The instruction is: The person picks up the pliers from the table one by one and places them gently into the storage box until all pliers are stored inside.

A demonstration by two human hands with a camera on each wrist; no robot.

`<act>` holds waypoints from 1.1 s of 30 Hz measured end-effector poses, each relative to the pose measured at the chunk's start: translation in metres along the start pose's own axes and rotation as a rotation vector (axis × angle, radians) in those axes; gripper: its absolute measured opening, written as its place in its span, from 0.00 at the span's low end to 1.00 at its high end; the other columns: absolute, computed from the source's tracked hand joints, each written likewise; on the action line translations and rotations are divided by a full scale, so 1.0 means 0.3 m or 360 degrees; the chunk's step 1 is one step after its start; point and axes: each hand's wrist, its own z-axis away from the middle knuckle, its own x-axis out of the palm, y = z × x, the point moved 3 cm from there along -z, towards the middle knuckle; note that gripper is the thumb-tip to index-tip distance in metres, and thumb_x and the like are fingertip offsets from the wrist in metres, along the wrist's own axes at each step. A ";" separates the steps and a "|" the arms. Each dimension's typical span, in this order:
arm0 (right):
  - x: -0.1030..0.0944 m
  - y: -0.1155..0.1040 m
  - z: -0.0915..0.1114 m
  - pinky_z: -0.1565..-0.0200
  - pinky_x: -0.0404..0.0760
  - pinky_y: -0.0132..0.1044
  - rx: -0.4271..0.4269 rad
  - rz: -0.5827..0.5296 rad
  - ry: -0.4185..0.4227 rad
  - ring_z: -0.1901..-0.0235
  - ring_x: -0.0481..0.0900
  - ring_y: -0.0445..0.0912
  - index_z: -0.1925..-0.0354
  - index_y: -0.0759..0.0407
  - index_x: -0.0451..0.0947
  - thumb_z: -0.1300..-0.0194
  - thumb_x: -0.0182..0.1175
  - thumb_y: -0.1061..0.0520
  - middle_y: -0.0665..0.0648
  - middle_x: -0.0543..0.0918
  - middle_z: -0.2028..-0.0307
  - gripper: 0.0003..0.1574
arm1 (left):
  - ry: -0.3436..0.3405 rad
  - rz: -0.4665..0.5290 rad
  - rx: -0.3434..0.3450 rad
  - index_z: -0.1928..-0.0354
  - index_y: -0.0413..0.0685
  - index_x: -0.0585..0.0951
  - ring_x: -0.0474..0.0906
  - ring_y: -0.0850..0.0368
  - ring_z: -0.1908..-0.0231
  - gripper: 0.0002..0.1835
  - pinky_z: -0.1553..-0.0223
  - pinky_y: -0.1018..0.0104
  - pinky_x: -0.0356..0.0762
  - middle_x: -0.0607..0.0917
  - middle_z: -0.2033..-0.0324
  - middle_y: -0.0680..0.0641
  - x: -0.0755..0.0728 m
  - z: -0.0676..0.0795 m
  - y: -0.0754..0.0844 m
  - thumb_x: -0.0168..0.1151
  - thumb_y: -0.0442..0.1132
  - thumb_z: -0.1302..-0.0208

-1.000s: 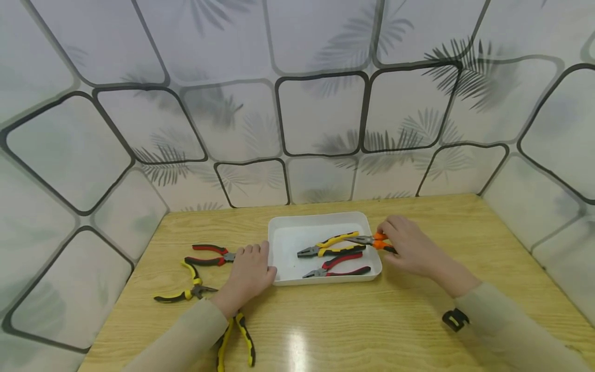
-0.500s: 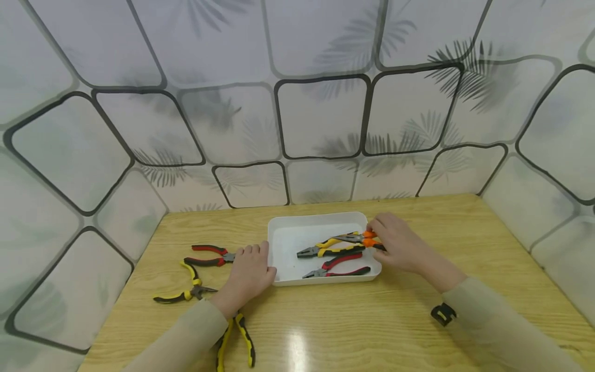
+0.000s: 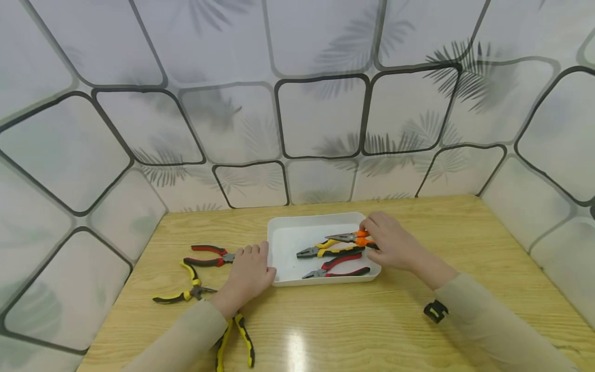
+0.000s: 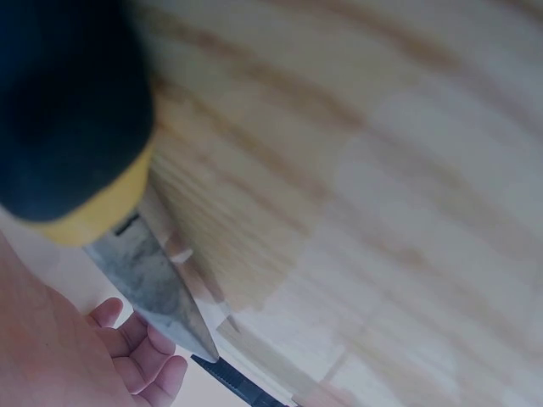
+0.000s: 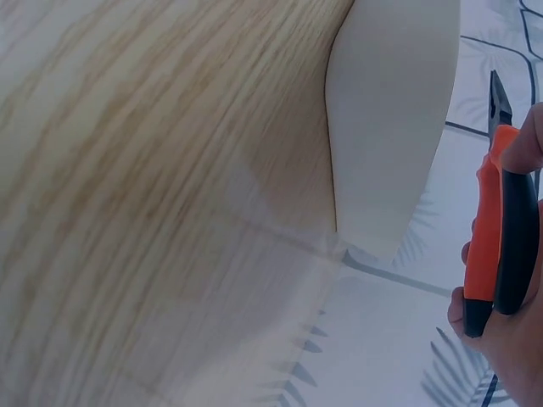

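My right hand (image 3: 389, 241) grips long-nose pliers (image 3: 360, 241) by their orange and black handles, above the right end of a white tray (image 3: 284, 243). Their grey nose points left over the tray; the right wrist view shows these pliers (image 5: 485, 225) clear of the table, beside the tray wall (image 5: 386, 110). Yellow-black combination pliers (image 3: 321, 251) and red-black pliers (image 3: 321, 273) lie in the tray. My left hand (image 3: 251, 271) rests at the tray's left edge, apparently touching it. The left wrist view shows its fingers (image 4: 140, 352) loosely curled, without a tool.
Left of the tray lie red-black pliers (image 3: 218, 260), partly behind my left hand, and spread yellow-black pliers (image 3: 188, 294). Another yellow-black pair (image 3: 245, 336) lies under my left forearm. A patterned backdrop (image 3: 321, 113) stands behind the wooden table (image 3: 334, 325).
My right hand has moved left with the orange-black pliers, bringing them from the tray's right edge further over the tray. The left hand and the other pliers look unmoved.
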 end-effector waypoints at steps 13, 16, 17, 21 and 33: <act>0.017 -0.029 -0.047 0.52 0.69 0.50 -0.0030 -0.0033 -0.0042 0.56 0.69 0.51 0.48 0.61 0.75 0.46 0.61 0.58 0.59 0.75 0.54 0.24 | 0.0000 -0.0020 0.0004 0.51 0.39 0.71 0.74 0.45 0.62 0.18 0.54 0.50 0.69 0.79 0.63 0.41 -0.001 0.006 0.005 0.54 0.46 0.33; 0.023 -0.034 -0.058 0.51 0.70 0.50 -0.0037 -0.0040 -0.0048 0.55 0.69 0.52 0.48 0.62 0.75 0.46 0.62 0.58 0.59 0.75 0.54 0.25 | -0.0007 -0.0022 -0.0001 0.49 0.38 0.72 0.75 0.44 0.61 0.19 0.53 0.49 0.70 0.80 0.62 0.40 -0.002 0.007 0.006 0.54 0.46 0.33; 0.025 -0.036 -0.062 0.51 0.71 0.50 -0.0041 -0.0040 -0.0047 0.55 0.70 0.52 0.48 0.62 0.75 0.46 0.62 0.58 0.59 0.76 0.54 0.25 | -0.0009 -0.0022 -0.0001 0.49 0.38 0.72 0.75 0.44 0.60 0.19 0.53 0.48 0.70 0.80 0.62 0.40 -0.002 0.008 0.006 0.53 0.46 0.33; 0.030 -0.045 -0.077 0.50 0.72 0.51 -0.0065 -0.0047 -0.0049 0.54 0.71 0.53 0.48 0.62 0.75 0.45 0.63 0.57 0.60 0.77 0.53 0.25 | -0.0014 -0.0027 0.0001 0.50 0.38 0.71 0.75 0.44 0.60 0.18 0.52 0.48 0.70 0.79 0.62 0.40 -0.003 0.010 0.008 0.53 0.46 0.32; 0.043 -0.058 -0.122 0.49 0.74 0.51 -0.0108 -0.0037 -0.0045 0.54 0.73 0.54 0.48 0.61 0.76 0.39 0.64 0.54 0.60 0.78 0.52 0.23 | 0.0003 -0.0028 0.0003 0.54 0.40 0.70 0.71 0.46 0.64 0.15 0.56 0.51 0.68 0.76 0.66 0.42 -0.004 0.014 0.013 0.53 0.46 0.33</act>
